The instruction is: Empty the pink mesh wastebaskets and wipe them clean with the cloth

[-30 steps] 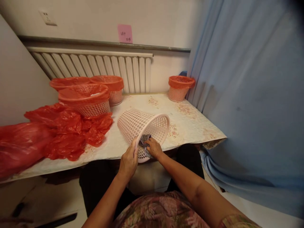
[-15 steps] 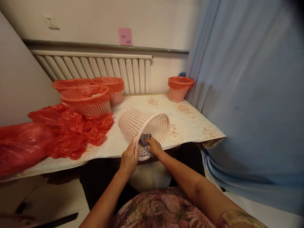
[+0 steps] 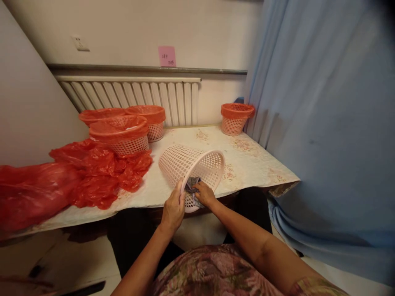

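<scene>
A pale pink mesh basket lies on its side at the table's near edge, its mouth toward me. My left hand is closed on the basket's rim at the lower left. My right hand reaches into the mouth and presses a small dark grey cloth against the inside wall, fingers curled on it.
A heap of red plastic bags covers the table's left part. Three bag-lined baskets stand behind it; another stands at the back right. The flowered table ends at a blue curtain; a radiator runs behind.
The view has shifted slightly, so everything sits a little lower and to the right. My hands keep their hold on the basket and the cloth, the cloth shifting slightly inside the mouth.
</scene>
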`<action>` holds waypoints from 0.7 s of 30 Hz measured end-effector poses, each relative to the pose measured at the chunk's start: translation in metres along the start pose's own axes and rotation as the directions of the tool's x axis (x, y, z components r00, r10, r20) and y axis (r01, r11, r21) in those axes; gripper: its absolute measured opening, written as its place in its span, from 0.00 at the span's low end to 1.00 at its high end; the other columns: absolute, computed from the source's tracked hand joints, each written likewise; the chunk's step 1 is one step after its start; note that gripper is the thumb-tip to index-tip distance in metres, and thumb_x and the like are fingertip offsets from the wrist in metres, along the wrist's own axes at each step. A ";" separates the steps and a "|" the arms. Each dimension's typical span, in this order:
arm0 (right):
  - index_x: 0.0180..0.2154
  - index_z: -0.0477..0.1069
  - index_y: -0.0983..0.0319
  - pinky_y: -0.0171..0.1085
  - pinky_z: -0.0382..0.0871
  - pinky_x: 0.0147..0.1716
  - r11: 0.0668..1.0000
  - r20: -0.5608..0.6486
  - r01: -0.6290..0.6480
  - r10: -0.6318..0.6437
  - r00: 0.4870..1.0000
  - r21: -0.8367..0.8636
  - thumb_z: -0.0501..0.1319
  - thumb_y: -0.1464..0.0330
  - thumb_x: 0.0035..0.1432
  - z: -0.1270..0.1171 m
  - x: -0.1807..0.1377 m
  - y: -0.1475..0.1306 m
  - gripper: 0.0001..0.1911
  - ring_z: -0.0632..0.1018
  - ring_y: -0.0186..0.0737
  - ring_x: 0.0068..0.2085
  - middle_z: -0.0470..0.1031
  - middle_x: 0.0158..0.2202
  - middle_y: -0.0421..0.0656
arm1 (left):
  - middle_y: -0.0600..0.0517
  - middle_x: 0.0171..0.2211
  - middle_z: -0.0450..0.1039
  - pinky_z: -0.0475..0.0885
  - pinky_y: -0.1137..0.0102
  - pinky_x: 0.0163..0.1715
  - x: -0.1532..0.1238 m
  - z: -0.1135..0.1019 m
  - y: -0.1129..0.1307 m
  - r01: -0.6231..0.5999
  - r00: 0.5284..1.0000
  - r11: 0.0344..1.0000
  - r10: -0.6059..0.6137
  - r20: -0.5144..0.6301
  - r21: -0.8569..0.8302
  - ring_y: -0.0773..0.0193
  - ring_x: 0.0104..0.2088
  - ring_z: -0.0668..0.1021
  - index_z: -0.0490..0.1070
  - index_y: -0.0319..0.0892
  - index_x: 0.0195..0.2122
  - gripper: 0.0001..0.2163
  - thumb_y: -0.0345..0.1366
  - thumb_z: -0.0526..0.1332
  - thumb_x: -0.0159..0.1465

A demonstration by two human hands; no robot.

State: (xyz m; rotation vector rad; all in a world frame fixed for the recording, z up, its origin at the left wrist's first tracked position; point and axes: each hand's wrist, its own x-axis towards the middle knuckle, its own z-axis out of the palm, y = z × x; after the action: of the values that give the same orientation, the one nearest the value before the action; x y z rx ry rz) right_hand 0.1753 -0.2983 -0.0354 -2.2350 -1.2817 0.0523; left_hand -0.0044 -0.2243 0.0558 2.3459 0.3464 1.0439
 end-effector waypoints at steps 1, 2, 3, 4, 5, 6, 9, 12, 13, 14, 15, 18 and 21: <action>0.49 0.72 0.54 0.37 0.63 0.51 1.000 -0.003 0.000 0.000 1.000 0.001 0.59 0.73 0.54 0.000 0.000 0.000 0.20 0.70 0.41 0.50 0.69 0.47 0.43 | 0.44 0.62 0.64 0.66 0.62 0.60 -0.003 0.001 -0.002 0.005 1.000 1.000 -0.005 -0.011 -0.004 0.59 0.61 0.69 0.54 0.41 0.66 0.23 0.35 0.48 0.69; 0.49 0.72 0.54 0.37 0.63 0.51 1.000 -0.008 0.000 0.000 1.000 0.003 0.59 0.73 0.54 0.001 0.000 -0.001 0.20 0.70 0.41 0.50 0.69 0.47 0.43 | 0.43 0.63 0.63 0.65 0.62 0.61 -0.006 0.003 -0.004 0.014 1.000 1.000 -0.014 -0.025 -0.007 0.59 0.61 0.68 0.53 0.41 0.66 0.24 0.35 0.48 0.69; 0.48 0.72 0.54 0.37 0.63 0.51 1.000 -0.015 0.000 0.000 1.000 0.007 0.59 0.72 0.54 0.001 0.000 -0.002 0.20 0.70 0.41 0.50 0.69 0.47 0.43 | 0.42 0.63 0.62 0.64 0.61 0.61 -0.011 0.004 -0.007 0.028 0.999 1.000 -0.028 -0.039 -0.008 0.58 0.62 0.67 0.52 0.40 0.66 0.24 0.35 0.49 0.69; 0.48 0.73 0.54 0.37 0.63 0.51 1.000 -0.023 -0.002 0.002 1.000 0.014 0.59 0.72 0.53 0.001 -0.001 -0.002 0.20 0.70 0.41 0.49 0.69 0.47 0.43 | 0.41 0.63 0.61 0.64 0.60 0.61 -0.016 0.006 -0.011 0.046 0.998 0.999 -0.046 -0.052 -0.007 0.57 0.62 0.67 0.51 0.39 0.66 0.24 0.35 0.49 0.69; 0.48 0.73 0.54 0.37 0.63 0.51 1.000 -0.032 -0.006 0.007 0.999 0.023 0.59 0.73 0.53 0.001 -0.002 -0.002 0.20 0.70 0.40 0.49 0.69 0.47 0.43 | 0.39 0.63 0.61 0.66 0.60 0.60 -0.022 0.008 -0.015 0.069 0.996 0.998 -0.070 -0.061 -0.009 0.56 0.61 0.68 0.51 0.38 0.66 0.25 0.36 0.50 0.69; 0.48 0.73 0.54 0.37 0.63 0.51 0.999 -0.039 -0.011 0.012 0.999 0.035 0.59 0.73 0.53 0.001 -0.003 -0.003 0.20 0.70 0.40 0.49 0.69 0.47 0.43 | 0.38 0.61 0.63 0.68 0.59 0.58 -0.029 0.010 -0.019 0.097 0.993 0.995 -0.098 -0.063 -0.014 0.55 0.59 0.70 0.50 0.38 0.66 0.26 0.36 0.51 0.68; 0.47 0.74 0.54 0.37 0.63 0.52 0.992 -0.056 -0.044 0.051 0.997 0.117 0.59 0.74 0.51 0.000 -0.003 -0.002 0.21 0.71 0.41 0.49 0.70 0.46 0.43 | 0.36 0.56 0.69 0.73 0.60 0.51 -0.051 0.017 -0.031 0.160 0.987 0.986 -0.161 -0.025 -0.038 0.55 0.53 0.76 0.49 0.37 0.66 0.27 0.37 0.53 0.67; 0.44 0.76 0.56 0.40 0.62 0.54 0.924 -0.064 -0.138 0.171 0.983 0.357 0.59 0.75 0.48 0.000 0.003 -0.005 0.20 0.71 0.42 0.50 0.72 0.46 0.44 | 0.35 0.60 0.65 0.71 0.59 0.54 -0.064 0.025 -0.038 0.161 0.987 0.987 -0.161 0.025 -0.019 0.54 0.57 0.73 0.46 0.37 0.67 0.28 0.36 0.53 0.67; 0.43 0.76 0.58 0.41 0.62 0.54 0.883 -0.055 -0.170 0.215 0.975 0.437 0.59 0.75 0.47 0.001 0.006 -0.008 0.19 0.72 0.43 0.49 0.73 0.46 0.44 | 0.35 0.60 0.63 0.70 0.59 0.55 -0.065 0.027 -0.039 0.156 0.987 0.988 -0.156 0.039 -0.013 0.54 0.59 0.71 0.44 0.37 0.67 0.29 0.36 0.53 0.67; 0.43 0.76 0.59 0.41 0.64 0.52 0.846 -0.041 -0.197 0.249 0.968 0.495 0.59 0.74 0.48 0.001 0.010 -0.013 0.19 0.74 0.42 0.48 0.75 0.45 0.44 | 0.35 0.61 0.63 0.70 0.60 0.55 -0.064 0.028 -0.039 0.152 0.987 0.988 -0.151 0.053 -0.011 0.54 0.59 0.71 0.43 0.38 0.68 0.30 0.35 0.53 0.67; 0.45 0.75 0.60 0.41 0.66 0.50 0.809 -0.021 -0.215 0.270 0.963 0.547 0.59 0.73 0.50 0.002 0.014 -0.020 0.18 0.75 0.42 0.45 0.76 0.43 0.44 | 0.35 0.61 0.64 0.70 0.60 0.55 -0.061 0.029 -0.038 0.144 0.988 0.990 -0.142 0.063 -0.014 0.55 0.59 0.71 0.41 0.38 0.68 0.30 0.35 0.52 0.68; 0.50 0.72 0.61 0.39 0.71 0.41 0.652 0.058 -0.200 0.233 0.971 0.731 0.57 0.67 0.54 0.002 0.025 -0.046 0.20 0.78 0.40 0.38 0.78 0.39 0.43 | 0.37 0.62 0.63 0.69 0.61 0.56 -0.044 0.028 -0.034 0.080 0.995 0.997 -0.079 0.062 -0.016 0.56 0.60 0.70 0.42 0.40 0.68 0.29 0.34 0.52 0.68; 0.47 0.74 0.60 0.39 0.70 0.45 0.609 0.001 -0.065 0.105 0.994 0.791 0.60 0.69 0.52 -0.003 0.029 -0.064 0.19 0.77 0.40 0.41 0.78 0.41 0.42 | 0.38 0.63 0.61 0.67 0.60 0.58 -0.025 0.024 -0.028 0.018 0.999 1.000 -0.019 0.026 0.013 0.56 0.61 0.69 0.44 0.41 0.68 0.28 0.33 0.51 0.68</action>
State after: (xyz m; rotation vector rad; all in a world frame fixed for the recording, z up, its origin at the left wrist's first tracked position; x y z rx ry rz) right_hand 0.1416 -0.2515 0.0046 -1.4852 -0.8575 0.5092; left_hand -0.0035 -0.2210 0.0111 2.3607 0.3654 1.0048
